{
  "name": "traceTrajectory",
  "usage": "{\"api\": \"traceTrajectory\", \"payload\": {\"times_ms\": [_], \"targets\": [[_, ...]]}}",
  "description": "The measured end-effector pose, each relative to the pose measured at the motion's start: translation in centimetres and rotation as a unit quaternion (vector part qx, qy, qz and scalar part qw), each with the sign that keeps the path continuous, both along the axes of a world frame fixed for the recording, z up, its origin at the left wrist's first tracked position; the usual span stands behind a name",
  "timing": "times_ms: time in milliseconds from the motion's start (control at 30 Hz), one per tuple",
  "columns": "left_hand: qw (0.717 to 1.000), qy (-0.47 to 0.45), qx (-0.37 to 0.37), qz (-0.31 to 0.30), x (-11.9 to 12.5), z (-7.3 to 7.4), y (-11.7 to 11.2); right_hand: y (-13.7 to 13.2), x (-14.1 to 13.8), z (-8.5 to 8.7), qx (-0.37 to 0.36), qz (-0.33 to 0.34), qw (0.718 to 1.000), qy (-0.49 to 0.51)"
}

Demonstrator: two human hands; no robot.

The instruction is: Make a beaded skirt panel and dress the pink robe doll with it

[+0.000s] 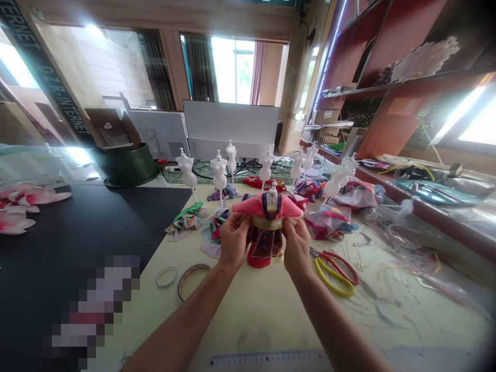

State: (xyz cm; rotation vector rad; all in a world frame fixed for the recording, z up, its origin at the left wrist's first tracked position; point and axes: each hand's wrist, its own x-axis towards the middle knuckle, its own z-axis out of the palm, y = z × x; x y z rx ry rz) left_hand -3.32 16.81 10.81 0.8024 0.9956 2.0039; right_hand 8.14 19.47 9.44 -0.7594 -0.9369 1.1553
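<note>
A small white mannequin (273, 189) stands in front of me, dressed in a pink doll robe (289, 204) with a dark collar, a yellow waistband and a dark red patterned skirt (265, 245). My left hand (235, 240) pinches the robe's left side near the waistband, its fingers partly behind the cloth. On the other side my right hand (296, 238) grips the robe in the same way, thumb in front. Both sleeves spread outward above my hands. The mannequin's stand is hidden under the skirt.
Several bare white mannequins (219, 173) stand behind, with folded colourful cloth (329, 219) around them. Pliers with red and yellow handles (335, 274) lie at right. Tape rolls (182, 287) lie at left, a clear ruler (267, 357) along the front. Monitors (232, 124) stand at the back.
</note>
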Motion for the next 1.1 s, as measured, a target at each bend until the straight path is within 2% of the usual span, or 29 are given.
{"api": "traceTrajectory", "payload": {"times_ms": [600,900,1100], "targets": [[0.997,0.027,-0.017,-0.076,-0.6,0.2,-0.2,0.1,-0.3,0.1,0.013,0.019,1.0,0.007],[0.991,0.033,-0.05,-0.117,-1.0,-0.2,0.0,0.4,-0.5,0.1,-0.031,0.055,0.997,0.046],[0.99,0.056,-0.038,-0.126,-1.4,-0.1,0.0,0.7,-0.3,-0.1,-0.048,0.075,0.994,0.065]]}}
